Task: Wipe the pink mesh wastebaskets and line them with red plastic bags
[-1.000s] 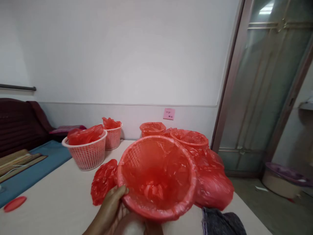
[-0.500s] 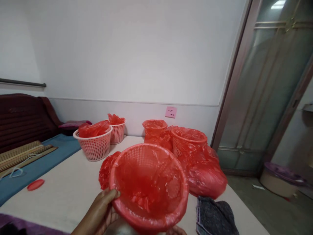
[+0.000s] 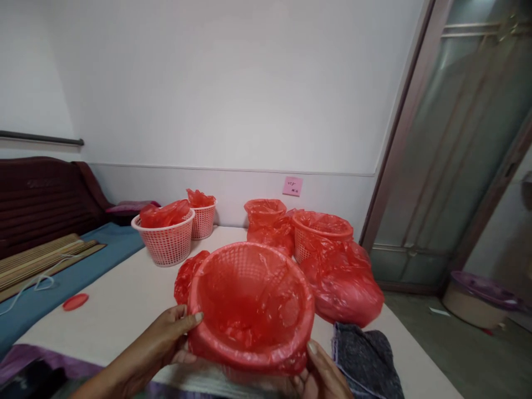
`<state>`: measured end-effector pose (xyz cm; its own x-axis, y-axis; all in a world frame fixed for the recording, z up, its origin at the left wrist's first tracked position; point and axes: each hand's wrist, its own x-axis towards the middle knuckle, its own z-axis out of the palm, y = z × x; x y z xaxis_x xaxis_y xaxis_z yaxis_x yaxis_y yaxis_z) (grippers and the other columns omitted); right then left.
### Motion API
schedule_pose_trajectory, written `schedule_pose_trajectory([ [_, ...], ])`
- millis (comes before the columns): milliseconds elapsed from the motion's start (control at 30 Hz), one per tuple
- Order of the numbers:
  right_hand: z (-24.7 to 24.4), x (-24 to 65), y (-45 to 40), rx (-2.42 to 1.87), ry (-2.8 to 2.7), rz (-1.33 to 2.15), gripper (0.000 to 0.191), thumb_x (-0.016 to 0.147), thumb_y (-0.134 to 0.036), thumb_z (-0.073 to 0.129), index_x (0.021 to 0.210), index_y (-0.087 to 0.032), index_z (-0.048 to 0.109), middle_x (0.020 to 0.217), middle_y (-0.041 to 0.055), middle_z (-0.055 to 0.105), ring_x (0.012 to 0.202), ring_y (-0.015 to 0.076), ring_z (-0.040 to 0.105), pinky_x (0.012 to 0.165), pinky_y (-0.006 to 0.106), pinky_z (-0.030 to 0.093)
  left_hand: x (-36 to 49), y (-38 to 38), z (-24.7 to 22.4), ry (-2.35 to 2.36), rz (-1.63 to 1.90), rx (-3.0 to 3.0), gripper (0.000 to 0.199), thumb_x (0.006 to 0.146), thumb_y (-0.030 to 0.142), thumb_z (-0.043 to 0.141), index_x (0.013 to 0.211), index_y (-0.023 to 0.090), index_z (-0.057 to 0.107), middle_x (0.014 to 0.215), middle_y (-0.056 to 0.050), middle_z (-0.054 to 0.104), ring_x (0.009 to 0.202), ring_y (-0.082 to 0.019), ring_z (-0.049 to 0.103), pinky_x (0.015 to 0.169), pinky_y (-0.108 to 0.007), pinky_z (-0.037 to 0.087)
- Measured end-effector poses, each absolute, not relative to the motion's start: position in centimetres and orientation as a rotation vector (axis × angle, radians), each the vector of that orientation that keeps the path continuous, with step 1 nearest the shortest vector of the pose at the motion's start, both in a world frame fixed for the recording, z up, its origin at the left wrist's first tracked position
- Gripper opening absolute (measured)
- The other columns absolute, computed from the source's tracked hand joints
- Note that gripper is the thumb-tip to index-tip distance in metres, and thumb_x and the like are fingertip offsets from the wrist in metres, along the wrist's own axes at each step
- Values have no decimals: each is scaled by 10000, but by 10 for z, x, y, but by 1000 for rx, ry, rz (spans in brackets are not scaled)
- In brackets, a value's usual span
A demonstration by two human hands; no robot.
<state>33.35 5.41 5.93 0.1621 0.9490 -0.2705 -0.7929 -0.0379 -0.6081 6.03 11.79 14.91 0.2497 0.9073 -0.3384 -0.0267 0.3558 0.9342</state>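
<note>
A basket lined with a red plastic bag (image 3: 251, 354) is tilted toward me near the table's front edge, the bag folded over its rim. My left hand (image 3: 172, 332) grips the rim at the left, thumb on top. At the lower right, my right hand (image 3: 318, 371) holds the other side of the rim, its fingers partly hidden below. Part of the bag (image 3: 187, 277) bulges out behind the basket on the left. Crumpled red plastic lies inside at the bottom.
Two pale baskets (image 3: 168, 244) holding red bags stand at the back left. Red-bagged baskets (image 3: 322, 227) and a full-looking red bag (image 3: 343, 288) stand back right. A dark cloth (image 3: 368, 360) lies front right, a red disc (image 3: 75, 302) on the left of the white table (image 3: 124, 305).
My right hand has come up into view at the basket's right side. The basket sits slightly higher and more level in view, and the camera view has shifted a little.
</note>
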Motion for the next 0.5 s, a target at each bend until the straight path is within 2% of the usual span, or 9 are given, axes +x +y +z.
schedule_pose_trajectory([
  [67,67,332,56,-704,-277,1510,326,633,-303,839,886,-195,665,881,65,747,660,172,678,508,245,484,57,118,149,1153,793,1037,374,647,427,798,842,170,608,651,-4,663,487,-79,565,469,-171,489],
  [133,75,329,57,-645,-309,1605,351,673,-297,813,977,-193,673,949,87,744,687,179,680,512,252,480,57,119,148,1219,819,1030,367,642,421,796,789,175,567,590,13,635,463,-76,555,457,-164,471],
  [267,89,326,56,-582,-335,1622,399,678,-275,811,1046,-223,665,1025,68,739,710,164,678,568,264,494,59,122,147,1354,998,962,479,577,451,830,809,198,496,573,23,657,472,-112,602,469,-207,501],
  [367,95,329,57,-705,-340,1484,374,614,-256,857,932,-207,667,860,19,747,657,132,666,569,230,500,59,125,149,1362,1086,937,560,568,462,837,915,195,488,625,26,679,501,-129,627,502,-253,540],
  [500,98,333,56,-908,-392,1288,367,552,-313,888,770,-184,622,668,-27,686,540,107,616,497,201,492,59,123,156,1310,1158,936,540,656,397,803,1035,205,470,658,57,655,522,-108,613,539,-271,565],
])
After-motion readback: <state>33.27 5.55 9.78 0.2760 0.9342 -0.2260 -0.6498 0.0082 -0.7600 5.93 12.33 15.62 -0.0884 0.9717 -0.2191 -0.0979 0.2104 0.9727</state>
